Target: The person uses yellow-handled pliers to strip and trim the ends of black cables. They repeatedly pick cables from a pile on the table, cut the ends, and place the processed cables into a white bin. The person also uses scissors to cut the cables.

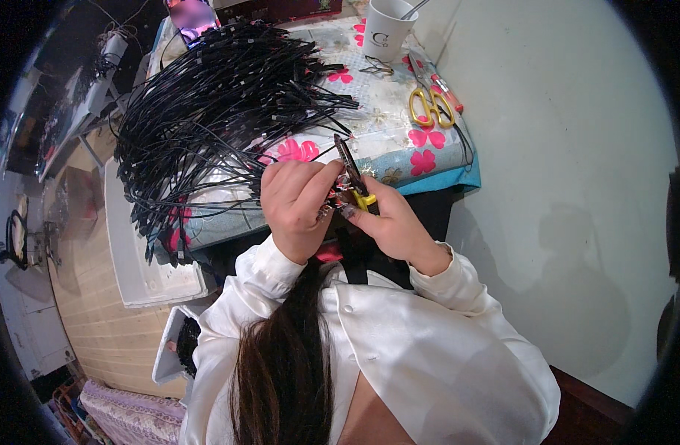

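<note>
My left hand [299, 199] is closed in a fist around the ends of thin black cables, and short red and whitish wire tips show beside its fingers. In my right hand [396, 226] is a hand tool with a yellow handle [366, 201] and a long dark upper part [346, 157], which looks like a wire stripper. The two hands almost meet at the table's near edge, with the tool against the wire ends. A large heap of black cables [214, 111] spreads over the table from my left hand. My fingers partly hide the tool's working end.
The table has a flowered cover [421, 178]. On its right side lie gold-handled scissors [431, 107], beside a white cup [388, 33] holding a metal utensil. A white plastic tub [158, 285] stands at the table's left. A pale wall [562, 148] rises close on the right.
</note>
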Tool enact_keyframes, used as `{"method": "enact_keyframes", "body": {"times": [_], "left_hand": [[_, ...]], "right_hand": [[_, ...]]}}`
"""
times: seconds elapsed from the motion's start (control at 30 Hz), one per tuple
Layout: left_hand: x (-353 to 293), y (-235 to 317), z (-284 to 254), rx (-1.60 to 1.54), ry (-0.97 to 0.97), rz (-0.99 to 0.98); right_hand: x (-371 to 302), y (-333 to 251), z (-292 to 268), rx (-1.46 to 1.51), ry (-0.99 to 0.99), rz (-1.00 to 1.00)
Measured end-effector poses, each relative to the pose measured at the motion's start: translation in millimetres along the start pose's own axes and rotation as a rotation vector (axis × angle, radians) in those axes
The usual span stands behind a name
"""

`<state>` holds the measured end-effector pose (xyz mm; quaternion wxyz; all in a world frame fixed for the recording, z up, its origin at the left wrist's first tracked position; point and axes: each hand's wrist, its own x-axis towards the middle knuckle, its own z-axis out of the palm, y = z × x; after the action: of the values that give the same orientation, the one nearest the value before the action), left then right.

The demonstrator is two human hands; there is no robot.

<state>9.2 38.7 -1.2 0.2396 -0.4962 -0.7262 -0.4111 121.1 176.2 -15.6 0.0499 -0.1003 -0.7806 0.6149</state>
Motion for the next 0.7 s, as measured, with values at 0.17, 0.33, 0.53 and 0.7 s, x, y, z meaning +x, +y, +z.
{"method": "enact_keyframes", "body": {"times": [0.17, 0.33, 0.53, 0.7], "left_hand": [[-2, 1, -2, -0.029, -0.028, -0.031], [-3, 2, -4, -0.048, -0.093, -0.115], [5, 4, -4, -0.014, -0.096, -0.095], [12, -3, -1, 0.054, -0.11, 0.052]], "right_hand": [[2, -3, -8, -0.03, 0.112, 0.0], [44, 4, -42, -0.564, 0.476, -0.128], [66, 2, -31, -0.62, 0.323, -0.086], [45, -21, -40, -0.241, 0.073, -0.323]]}}
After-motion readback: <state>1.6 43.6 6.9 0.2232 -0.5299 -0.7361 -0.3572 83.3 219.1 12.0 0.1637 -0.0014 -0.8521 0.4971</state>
